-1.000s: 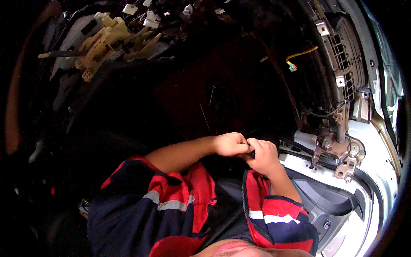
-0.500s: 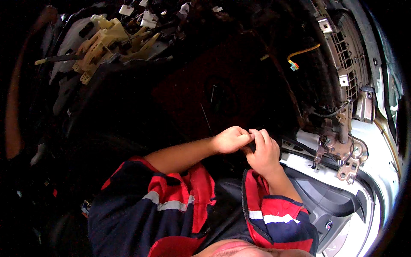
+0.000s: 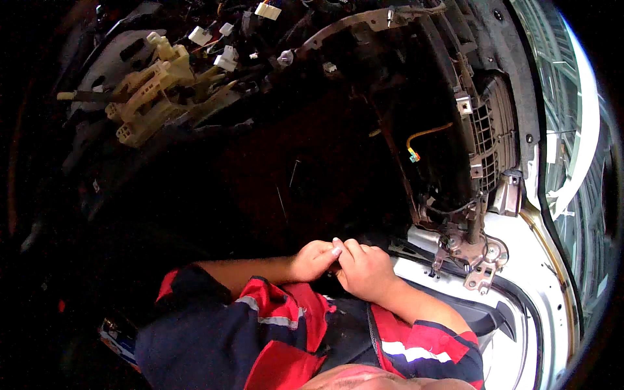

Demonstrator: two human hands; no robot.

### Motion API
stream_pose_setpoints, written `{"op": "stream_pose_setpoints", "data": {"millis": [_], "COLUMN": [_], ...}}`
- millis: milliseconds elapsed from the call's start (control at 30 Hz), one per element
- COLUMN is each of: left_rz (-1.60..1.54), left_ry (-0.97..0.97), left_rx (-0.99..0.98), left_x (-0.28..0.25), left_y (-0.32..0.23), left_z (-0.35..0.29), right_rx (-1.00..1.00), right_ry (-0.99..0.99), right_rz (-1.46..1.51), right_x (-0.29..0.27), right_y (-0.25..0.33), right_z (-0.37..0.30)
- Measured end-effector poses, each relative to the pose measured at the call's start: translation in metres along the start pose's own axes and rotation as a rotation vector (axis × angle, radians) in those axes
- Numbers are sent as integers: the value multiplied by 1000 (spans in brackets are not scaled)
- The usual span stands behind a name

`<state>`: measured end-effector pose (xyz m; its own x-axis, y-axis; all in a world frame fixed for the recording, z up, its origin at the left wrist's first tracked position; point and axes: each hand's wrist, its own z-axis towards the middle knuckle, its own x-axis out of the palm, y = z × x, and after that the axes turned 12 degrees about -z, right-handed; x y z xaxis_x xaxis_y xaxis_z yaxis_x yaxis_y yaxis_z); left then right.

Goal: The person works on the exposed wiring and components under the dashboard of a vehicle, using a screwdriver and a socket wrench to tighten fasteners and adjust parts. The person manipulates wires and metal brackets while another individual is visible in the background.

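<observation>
The left hand (image 3: 313, 260) and right hand (image 3: 365, 270) meet in front of a red and dark blue jacket (image 3: 188, 341), fingers curled in and touching; whether they grip anything, I cannot tell. A metal bracket (image 3: 469, 253) sits to the right, near the right hand but apart from it, against a white car body panel (image 3: 517, 237). Above it hangs a yellow cable (image 3: 429, 131); a cream plastic frame (image 3: 159, 81) lies well apart, upper left.

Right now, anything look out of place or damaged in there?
Yellow wire right of centre looks loose: its end connector seems plugged into nothing. White connectors at upper left look unmated too. No spill visible; the centre is too dark to check.
</observation>
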<state>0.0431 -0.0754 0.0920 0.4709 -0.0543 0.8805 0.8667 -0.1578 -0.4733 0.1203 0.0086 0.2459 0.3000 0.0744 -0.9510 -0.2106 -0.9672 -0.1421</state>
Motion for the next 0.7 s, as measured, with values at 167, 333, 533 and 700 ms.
{"op": "stream_pose_setpoints", "data": {"millis": [167, 333, 533, 700], "left_rz": [60, 181, 244, 318], "left_ry": [-14, 46, 27, 136], "left_rx": [162, 31, -341, -314], "left_x": [-5, -4, -16, -4], "left_y": [-12, -6, -6, -5], "left_z": [12, 25, 29, 37], "right_rx": [30, 10, 9, 314], "right_ry": [-31, -57, -46, 84], "right_rz": [61, 409, 950, 1490], "right_x": [8, 20, 60, 80], "right_y": [-11, -44, -68, -70], "right_z": [14, -4, -43, -68]}}
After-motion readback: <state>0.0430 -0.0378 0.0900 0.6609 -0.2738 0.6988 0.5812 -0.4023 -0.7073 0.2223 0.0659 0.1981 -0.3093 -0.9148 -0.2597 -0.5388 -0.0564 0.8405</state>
